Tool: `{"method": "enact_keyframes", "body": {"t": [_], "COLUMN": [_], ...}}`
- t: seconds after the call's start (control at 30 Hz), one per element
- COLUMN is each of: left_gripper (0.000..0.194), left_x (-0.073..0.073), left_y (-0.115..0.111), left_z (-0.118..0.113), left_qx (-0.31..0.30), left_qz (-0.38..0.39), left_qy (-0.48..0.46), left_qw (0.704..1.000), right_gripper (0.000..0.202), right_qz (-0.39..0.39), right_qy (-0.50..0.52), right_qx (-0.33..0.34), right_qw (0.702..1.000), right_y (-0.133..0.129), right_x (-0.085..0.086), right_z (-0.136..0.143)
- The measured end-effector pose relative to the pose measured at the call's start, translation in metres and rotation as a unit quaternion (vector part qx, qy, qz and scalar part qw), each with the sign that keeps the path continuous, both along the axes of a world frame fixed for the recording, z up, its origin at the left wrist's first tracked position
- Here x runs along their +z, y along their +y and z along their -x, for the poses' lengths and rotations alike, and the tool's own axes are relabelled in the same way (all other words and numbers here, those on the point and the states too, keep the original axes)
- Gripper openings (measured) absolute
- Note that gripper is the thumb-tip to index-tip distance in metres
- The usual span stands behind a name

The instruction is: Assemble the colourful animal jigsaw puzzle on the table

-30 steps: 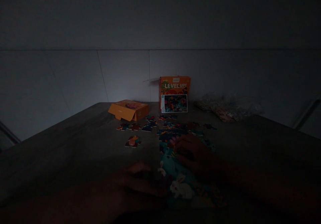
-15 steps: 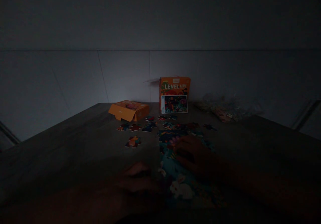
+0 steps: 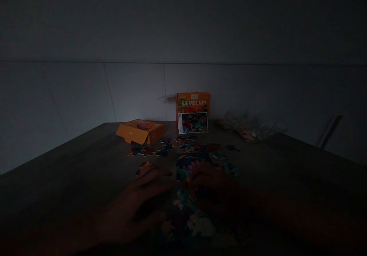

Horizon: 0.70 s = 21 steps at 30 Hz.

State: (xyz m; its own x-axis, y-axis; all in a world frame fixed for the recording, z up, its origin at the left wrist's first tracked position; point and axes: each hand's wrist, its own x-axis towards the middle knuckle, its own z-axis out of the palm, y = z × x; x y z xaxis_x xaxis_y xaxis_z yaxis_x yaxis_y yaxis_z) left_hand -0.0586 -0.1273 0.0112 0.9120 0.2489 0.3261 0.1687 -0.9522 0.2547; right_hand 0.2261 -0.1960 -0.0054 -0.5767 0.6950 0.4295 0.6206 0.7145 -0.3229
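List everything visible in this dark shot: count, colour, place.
Wall: one, grey, behind the table
Table: one, grey, spanning the foreground
Upright box: one, orange, back centre
Picture card: one, dark multicoloured, white-bordered, against upright box
Lying box: one, orange, back left
Clear bags: count unclear, transparent, back right
Dark strip: one, black, far right
Loose pieces: several, mixed colours, mid-table
Joined puzzle: one, dark teal with white rabbit, near centre
Left hand: one, bare, at puzzle's left, contact unclear
Right hand: one, bare, over puzzle's right, contact unclear
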Motion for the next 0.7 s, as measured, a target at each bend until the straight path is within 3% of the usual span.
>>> {"method": "enact_keyframes", "body": {"t": [0.2,0.3,0.43,0.47,0.57,0.7], "left_gripper": [0.042,0.031,0.022,0.021,0.02,0.023], "left_x": [-0.003,-0.008,-0.014,-0.015,-0.014,-0.012], "left_y": [0.04,0.049,0.053,0.053,0.052,0.05], "left_z": [-0.054,-0.071,-0.072,-0.071,-0.071,-0.073], "left_qx": [-0.12,-0.079,-0.022,-0.017,-0.005,0.008], "left_qz": [-0.007,0.001,0.005,0.004,0.005,0.006], "left_qy": [-0.006,-0.031,-0.027,-0.027,-0.026,-0.022], "left_qw": [0.993,0.996,0.999,0.999,1.0,1.0], "right_gripper": [0.024,0.021,0.024,0.026,0.035,0.039], "right_qz": [-0.05,-0.07,-0.081,-0.07,0.075,0.189], "right_qy": [0.008,-0.011,-0.067,-0.074,-0.135,-0.155], "right_qx": [-0.036,-0.104,-0.267,-0.289,-0.36,-0.31], "right_qw": [0.998,0.992,0.958,0.952,0.92,0.919], "right_y": [0.007,0.015,0.027,0.029,0.026,0.019], "right_x": [-0.011,-0.005,0.015,0.021,0.031,0.034], "right_z": [-0.003,-0.012,-0.049,-0.062,-0.094,-0.108]}}
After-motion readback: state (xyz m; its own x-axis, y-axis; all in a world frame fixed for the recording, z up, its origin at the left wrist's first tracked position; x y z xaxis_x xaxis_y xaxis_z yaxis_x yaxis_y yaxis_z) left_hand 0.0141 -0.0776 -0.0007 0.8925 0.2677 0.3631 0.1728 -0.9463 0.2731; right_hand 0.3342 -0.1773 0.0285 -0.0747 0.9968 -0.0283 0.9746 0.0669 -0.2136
